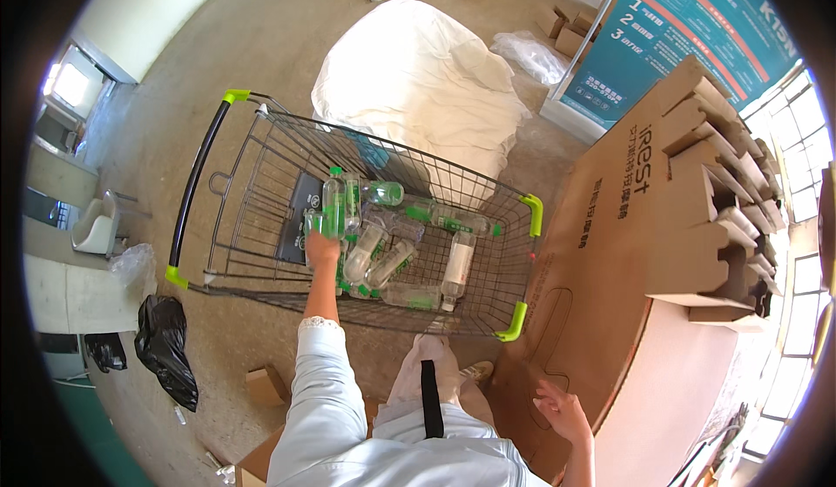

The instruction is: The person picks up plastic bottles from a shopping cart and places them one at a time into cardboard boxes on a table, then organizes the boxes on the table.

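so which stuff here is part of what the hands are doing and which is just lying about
In use: left hand on an upright clear plastic bottle with green label; wire shopping trolley.
Lying about: black plastic bag, white cloth heap, big brown cardboard box, small cardboard box.

1. Shopping cart (261, 152), wire mesh with a black handle and green corner caps, stands on the concrete floor (261, 34).
2. In the cart: a loose heap of clear plastic bottles (392, 252) with green caps and labels, most lying flat, touching one another; a dark flat card (296, 217) lies at the handle end.
3. On the floor: white sheet bundle (418, 77) behind the cart; black bag (164, 348) and small cardboard box (266, 385) near it; large cardboard box (644, 252) beside it.
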Demonstrator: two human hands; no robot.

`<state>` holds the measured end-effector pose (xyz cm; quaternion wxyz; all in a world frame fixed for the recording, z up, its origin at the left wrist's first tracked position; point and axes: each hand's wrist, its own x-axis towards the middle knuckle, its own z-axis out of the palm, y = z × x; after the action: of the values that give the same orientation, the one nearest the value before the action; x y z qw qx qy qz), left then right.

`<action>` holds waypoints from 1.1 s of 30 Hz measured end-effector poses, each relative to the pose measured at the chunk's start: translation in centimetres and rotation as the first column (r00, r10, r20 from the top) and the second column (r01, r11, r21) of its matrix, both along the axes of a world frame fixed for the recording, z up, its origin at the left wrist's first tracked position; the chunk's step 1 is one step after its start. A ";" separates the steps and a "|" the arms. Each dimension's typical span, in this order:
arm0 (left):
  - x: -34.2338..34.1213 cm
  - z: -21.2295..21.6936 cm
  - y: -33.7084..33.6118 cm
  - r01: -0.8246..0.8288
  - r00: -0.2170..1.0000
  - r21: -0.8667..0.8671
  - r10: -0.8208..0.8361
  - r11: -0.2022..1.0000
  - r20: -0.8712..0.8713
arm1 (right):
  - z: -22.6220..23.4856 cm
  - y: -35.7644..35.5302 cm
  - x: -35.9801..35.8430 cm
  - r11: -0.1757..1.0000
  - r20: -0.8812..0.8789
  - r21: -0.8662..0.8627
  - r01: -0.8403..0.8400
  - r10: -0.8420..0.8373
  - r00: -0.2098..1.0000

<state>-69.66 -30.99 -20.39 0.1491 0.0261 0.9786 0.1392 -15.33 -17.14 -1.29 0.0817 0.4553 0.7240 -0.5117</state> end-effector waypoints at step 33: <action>8.3 2.8 15.3 -0.164 0.843 0.920 -0.435 0.355 0.317 | 1.9 -6.8 6.2 0.888 0.078 0.286 0.360 -0.397 0.915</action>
<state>-61.37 -15.71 -17.63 0.3744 0.1521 0.6419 0.6516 -9.12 -23.91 0.60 -0.0330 0.6281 0.6760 -0.3840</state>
